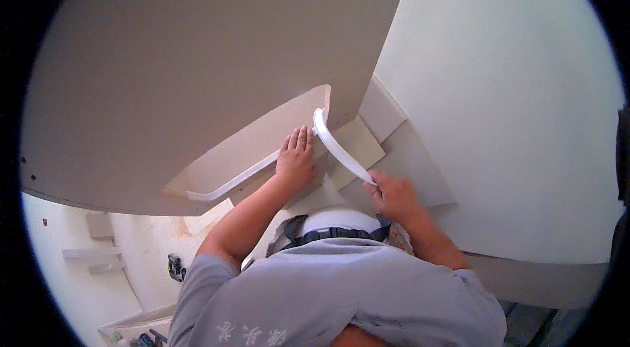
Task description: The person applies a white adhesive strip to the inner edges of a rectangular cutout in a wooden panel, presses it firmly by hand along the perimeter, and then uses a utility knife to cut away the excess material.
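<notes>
A long flexible white edging strip runs along the lower edge of a rounded cutout in a large grey-beige panel. Its right part stands away from the cutout, curving toward me. My right hand is closed round this loose end, thumb and fingers pinching it. On the cutout's lower edge, near its right end, my left hand lies over the strip with fingers stretched out. The bit of strip beneath that palm is hidden. Along the cutout's right side, the bare board edge shows.
Several flat boards lean at the foot of the large white surface on the right. At lower left are a dark tool, a tray of small tools and some pale offcuts.
</notes>
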{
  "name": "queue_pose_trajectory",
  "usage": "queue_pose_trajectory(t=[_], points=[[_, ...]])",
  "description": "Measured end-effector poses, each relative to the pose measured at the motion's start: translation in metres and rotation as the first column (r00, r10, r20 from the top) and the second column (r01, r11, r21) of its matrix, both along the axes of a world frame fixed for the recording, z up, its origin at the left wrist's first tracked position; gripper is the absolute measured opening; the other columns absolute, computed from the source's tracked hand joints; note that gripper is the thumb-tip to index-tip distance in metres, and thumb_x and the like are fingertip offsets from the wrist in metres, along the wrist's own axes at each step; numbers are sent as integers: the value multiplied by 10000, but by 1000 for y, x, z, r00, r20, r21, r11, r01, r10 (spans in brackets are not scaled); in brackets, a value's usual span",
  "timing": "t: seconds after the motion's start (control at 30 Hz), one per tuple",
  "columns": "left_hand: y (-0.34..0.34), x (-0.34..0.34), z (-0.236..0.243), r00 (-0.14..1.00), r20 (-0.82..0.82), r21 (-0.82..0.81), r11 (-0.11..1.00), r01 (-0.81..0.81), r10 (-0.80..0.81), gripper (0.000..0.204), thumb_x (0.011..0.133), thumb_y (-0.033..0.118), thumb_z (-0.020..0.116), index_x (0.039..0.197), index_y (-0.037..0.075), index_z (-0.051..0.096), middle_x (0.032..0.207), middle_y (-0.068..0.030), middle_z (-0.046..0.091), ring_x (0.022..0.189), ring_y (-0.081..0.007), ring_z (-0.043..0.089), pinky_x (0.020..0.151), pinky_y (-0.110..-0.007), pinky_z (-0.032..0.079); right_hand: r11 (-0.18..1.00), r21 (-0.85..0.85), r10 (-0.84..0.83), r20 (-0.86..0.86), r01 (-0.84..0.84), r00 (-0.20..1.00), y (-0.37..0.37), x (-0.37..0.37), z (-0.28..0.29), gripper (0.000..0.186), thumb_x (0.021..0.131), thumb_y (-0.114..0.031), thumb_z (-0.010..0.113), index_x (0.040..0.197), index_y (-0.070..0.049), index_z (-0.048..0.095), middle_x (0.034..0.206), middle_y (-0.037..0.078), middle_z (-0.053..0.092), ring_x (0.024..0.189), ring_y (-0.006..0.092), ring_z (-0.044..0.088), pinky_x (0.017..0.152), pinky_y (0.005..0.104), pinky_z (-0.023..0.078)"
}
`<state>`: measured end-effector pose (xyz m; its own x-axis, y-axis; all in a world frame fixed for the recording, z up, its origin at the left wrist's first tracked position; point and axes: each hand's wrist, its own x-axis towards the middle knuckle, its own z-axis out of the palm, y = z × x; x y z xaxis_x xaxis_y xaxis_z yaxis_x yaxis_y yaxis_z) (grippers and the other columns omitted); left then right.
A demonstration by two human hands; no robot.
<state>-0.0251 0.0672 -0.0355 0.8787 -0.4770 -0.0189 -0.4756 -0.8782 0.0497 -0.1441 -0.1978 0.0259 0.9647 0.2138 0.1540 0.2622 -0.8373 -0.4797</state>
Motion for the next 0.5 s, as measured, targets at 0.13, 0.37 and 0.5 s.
queue_pose_trajectory(t=[0.13,0.37,0.5], points=[[-5,-14,0,996,74,-27,999,-44,46,956,844,379,725,1572,-44,271,1630,-232,321,1519,-385,301,1257,-490,230,998,15,55,47,-56,997,7,5,27,275,990,-346,616,1120,-105,650,889,145,701,788,393,687,681,532,525],[-7,-33,20,999,29,-160,987,-23,28,866,850,360,695,1536,-50,360,1607,-238,366,1512,-377,325,1253,-498,236,997,41,61,-27,-60,998,33,5,101,268,1002,-343,601,997,-76,631,842,167,686,773,406,676,680,531,513],[8,-42,3,988,157,-63,998,19,-9,868,848,362,684,1542,-44,357,1597,-231,386,1511,-367,332,1256,-496,228,990,140,49,-82,-37,995,46,4,121,293,1006,-350,598,963,-61,623,816,183,678,762,415,670,678,529,507]])
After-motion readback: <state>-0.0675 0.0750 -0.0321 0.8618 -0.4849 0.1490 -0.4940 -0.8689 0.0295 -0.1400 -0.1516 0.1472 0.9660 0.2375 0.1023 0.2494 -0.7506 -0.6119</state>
